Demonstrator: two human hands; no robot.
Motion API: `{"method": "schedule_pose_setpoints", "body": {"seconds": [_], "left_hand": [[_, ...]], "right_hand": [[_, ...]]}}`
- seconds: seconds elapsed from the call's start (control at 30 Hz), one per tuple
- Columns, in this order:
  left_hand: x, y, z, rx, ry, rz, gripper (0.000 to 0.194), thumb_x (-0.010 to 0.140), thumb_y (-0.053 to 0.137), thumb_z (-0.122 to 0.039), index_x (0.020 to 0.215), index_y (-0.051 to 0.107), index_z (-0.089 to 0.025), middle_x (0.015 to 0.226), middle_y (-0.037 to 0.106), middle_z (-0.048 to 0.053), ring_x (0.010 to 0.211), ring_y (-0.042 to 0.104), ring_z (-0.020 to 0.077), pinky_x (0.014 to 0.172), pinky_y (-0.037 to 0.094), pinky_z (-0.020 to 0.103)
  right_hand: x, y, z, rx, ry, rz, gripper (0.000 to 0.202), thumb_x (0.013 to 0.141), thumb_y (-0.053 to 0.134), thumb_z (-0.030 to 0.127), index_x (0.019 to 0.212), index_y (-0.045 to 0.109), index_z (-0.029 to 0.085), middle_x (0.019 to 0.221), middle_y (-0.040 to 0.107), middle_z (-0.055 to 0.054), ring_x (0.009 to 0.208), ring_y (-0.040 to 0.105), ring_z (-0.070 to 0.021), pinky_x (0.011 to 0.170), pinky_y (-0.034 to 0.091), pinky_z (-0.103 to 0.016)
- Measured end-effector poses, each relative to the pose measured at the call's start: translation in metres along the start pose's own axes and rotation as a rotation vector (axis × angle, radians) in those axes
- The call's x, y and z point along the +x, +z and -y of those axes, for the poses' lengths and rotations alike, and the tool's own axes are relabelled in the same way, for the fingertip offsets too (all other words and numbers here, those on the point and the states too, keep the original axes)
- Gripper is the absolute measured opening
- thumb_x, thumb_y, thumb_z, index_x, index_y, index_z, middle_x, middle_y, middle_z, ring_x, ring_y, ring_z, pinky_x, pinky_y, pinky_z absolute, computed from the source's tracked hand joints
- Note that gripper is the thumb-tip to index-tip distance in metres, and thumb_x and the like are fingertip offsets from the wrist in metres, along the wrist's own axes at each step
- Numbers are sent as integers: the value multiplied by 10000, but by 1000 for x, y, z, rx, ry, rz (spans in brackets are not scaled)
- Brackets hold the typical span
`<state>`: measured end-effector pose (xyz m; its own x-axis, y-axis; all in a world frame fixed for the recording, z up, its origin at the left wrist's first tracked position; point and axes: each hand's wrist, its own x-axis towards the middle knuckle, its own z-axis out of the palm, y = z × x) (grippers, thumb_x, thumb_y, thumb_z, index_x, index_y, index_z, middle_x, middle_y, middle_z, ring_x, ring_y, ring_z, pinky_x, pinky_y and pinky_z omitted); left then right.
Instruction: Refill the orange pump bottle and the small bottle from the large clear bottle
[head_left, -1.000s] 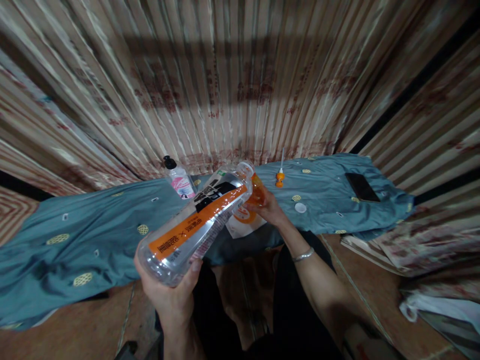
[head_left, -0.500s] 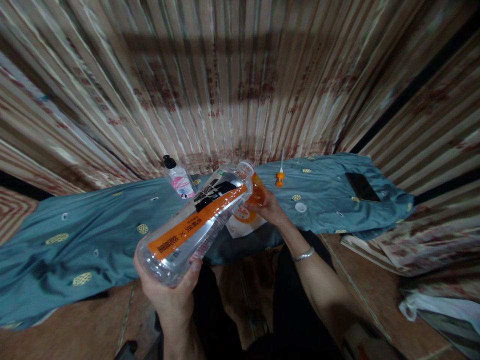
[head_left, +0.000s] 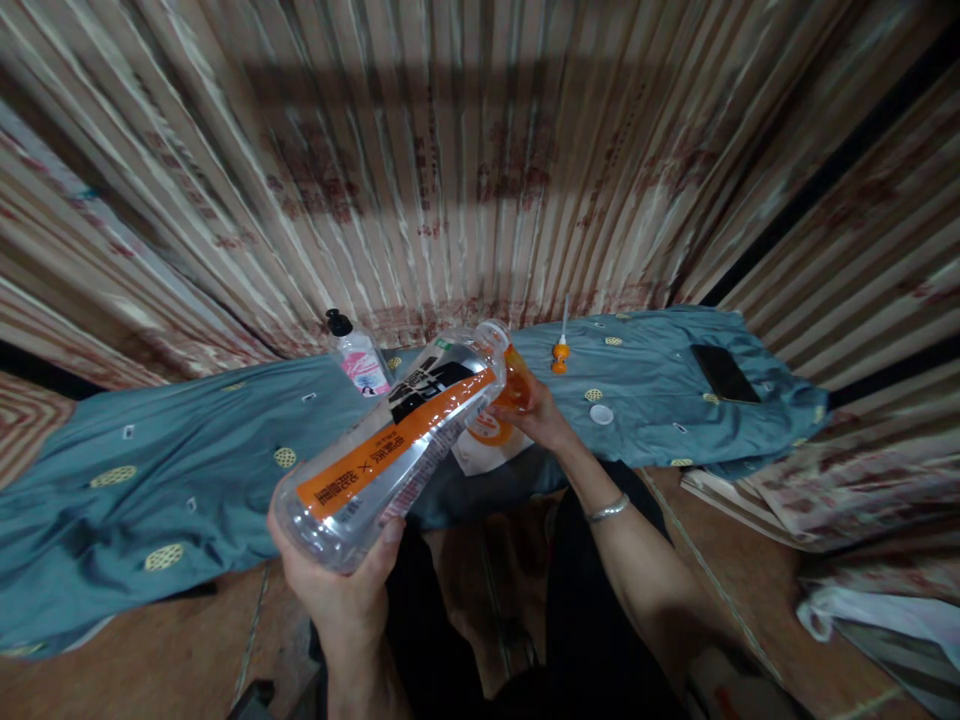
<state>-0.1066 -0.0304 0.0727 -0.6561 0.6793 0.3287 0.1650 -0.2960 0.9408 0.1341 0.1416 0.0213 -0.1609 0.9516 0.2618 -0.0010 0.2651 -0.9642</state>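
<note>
Nearest, two dark-clothed legs (head_left: 600, 610) show against the tiled floor (head_left: 682, 560), below the near edge of the worktop. The left hand (head_left: 337, 590) has its grip wrapped around the base of a big clear bottle (head_left: 405, 440) with an orange band on its label. The bottle is held tilted above the near edge, its open neck slanting up and away to the right. A silver bangle (head_left: 607, 510) circles the wrist of the right hand (head_left: 544, 415), whose grip is closed around an orange bottle (head_left: 516, 385), just beside the clear neck and partly hidden by it; whether the two touch I cannot tell.

Below them, a white packet (head_left: 480, 462) with orange print lies near the middle of the worktop's (head_left: 225, 440) near edge. To its right is a small white disc (head_left: 600, 415); a dark phone (head_left: 724, 373) lies towards the right end. Near the far edge are a pump bottle (head_left: 364, 362) with a black top, left of the middle, and an orange pump head (head_left: 560, 357) with a white tube, right of it. Behind hangs a striped curtain (head_left: 450, 150).
</note>
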Motion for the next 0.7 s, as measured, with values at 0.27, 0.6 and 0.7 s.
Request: {"method": "schedule_pose_setpoints", "body": {"seconds": [0.27, 0.6, 0.7], "left_hand": [[-1, 0, 2, 11, -22, -9, 996, 546, 981, -483, 1393, 538, -204, 1168, 646, 91, 955, 689, 247, 816, 640, 423], [-1, -1, 3, 2, 12, 7, 963, 572, 959, -499, 1386, 543, -198, 1161, 645, 95, 948, 697, 247, 778, 640, 394], [-1, -2, 4, 15, 15, 11, 965, 582, 956, -501, 1399, 543, -195, 1186, 645, 106, 981, 702, 260, 808, 643, 412]], "right_hand": [[-1, 2, 3, 28, 37, -13, 838, 633, 982, 484, 1368, 643, 270, 1322, 759, -86, 1254, 711, -317, 1125, 562, -486], [-1, 2, 10, 17, 15, -8, 815, 637, 981, 483, 1354, 654, 273, 1332, 755, -87, 1261, 707, -320, 1131, 551, -485], [-1, 2, 10, 25, 23, -15, 840, 618, 990, 489, 1354, 651, 269, 1330, 756, -87, 1254, 710, -319, 1129, 555, -485]]}}
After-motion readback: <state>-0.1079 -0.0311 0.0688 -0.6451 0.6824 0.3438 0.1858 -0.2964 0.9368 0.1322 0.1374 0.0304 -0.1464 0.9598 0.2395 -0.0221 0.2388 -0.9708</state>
